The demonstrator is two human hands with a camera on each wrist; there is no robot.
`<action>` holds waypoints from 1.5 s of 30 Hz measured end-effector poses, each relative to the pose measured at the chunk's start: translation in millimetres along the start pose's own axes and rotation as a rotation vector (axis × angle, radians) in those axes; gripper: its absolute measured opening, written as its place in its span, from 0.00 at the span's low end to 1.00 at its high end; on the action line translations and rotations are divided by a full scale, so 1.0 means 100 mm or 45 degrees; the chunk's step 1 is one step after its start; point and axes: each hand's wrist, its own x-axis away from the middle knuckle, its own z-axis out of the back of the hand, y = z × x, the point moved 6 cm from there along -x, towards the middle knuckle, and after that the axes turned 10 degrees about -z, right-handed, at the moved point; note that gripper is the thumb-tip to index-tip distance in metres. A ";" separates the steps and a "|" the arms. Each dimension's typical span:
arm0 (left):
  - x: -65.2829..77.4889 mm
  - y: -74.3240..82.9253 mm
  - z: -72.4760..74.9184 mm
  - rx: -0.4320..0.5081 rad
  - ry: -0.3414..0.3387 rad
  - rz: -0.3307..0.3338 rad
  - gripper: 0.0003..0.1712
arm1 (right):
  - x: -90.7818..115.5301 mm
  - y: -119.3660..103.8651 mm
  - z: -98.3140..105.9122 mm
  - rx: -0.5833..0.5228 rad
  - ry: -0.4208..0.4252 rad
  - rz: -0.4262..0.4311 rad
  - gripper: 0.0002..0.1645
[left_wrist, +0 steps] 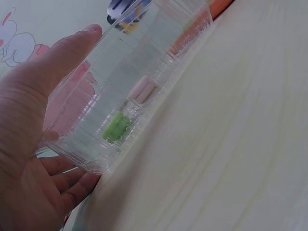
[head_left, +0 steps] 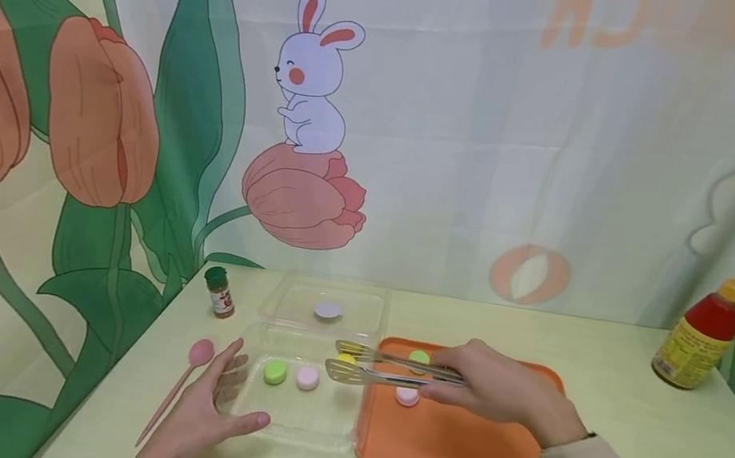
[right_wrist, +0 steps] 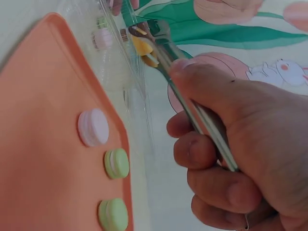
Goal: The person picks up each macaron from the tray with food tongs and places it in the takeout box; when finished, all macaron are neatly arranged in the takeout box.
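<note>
My right hand (head_left: 488, 383) grips metal tongs (head_left: 386, 379) with slotted ends. Between those ends is a yellow macaron (head_left: 346, 357), above the right part of a clear plastic box (head_left: 304, 435). A green macaron (head_left: 275, 371) and a pink macaron (head_left: 308, 378) sit inside the box. My left hand (head_left: 201, 416) is at the box's left side, thumb and fingers spread about its near corner; the left wrist view shows the fingers by the wall. On the orange tray (head_left: 447, 453), the right wrist view shows a pink macaron (right_wrist: 94, 127) and two green macarons (right_wrist: 117, 163).
The box's clear lid (head_left: 355, 300) lies folded back, bearing a small oval label (head_left: 328, 310). A pink spoon (head_left: 199, 352) and a green-capped spice jar (head_left: 220, 292) are at the left. A red sauce bottle (head_left: 700, 333) stands far right, near the patterned curtain (head_left: 460, 155).
</note>
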 end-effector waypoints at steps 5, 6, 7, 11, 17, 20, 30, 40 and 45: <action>0.00 0.00 0.00 -0.020 -0.005 0.008 0.74 | -0.15 -0.10 0.01 0.061 -0.042 -0.044 0.27; 0.00 -0.01 0.00 -0.023 -0.005 0.009 0.74 | -0.18 -0.12 0.01 0.070 -0.054 -0.055 0.28; -0.01 -0.01 0.00 -0.026 -0.005 0.010 0.74 | -0.21 -0.13 0.02 0.083 -0.068 -0.069 0.27; -0.01 -0.02 0.00 -0.030 -0.006 0.016 0.74 | -0.33 -0.23 0.01 0.191 -0.135 -0.069 0.23; 0.00 -0.02 0.00 -0.022 -0.007 0.019 0.74 | -0.45 -0.42 -0.01 0.332 -0.186 -0.115 0.23; 0.00 -0.02 0.00 -0.020 -0.008 0.009 0.73 | -0.50 -0.47 -0.02 0.357 -0.201 -0.216 0.21; -0.01 -0.02 0.00 -0.028 -0.012 0.020 0.74 | -0.55 -0.51 -0.02 0.421 -0.237 -0.413 0.16; -0.01 -0.03 0.00 -0.032 -0.016 0.012 0.74 | -0.50 -0.49 -0.02 0.427 -0.211 -0.339 0.19; -0.01 -0.02 0.01 -0.030 -0.020 0.009 0.74 | -0.45 -0.46 0.00 0.392 -0.196 -0.285 0.20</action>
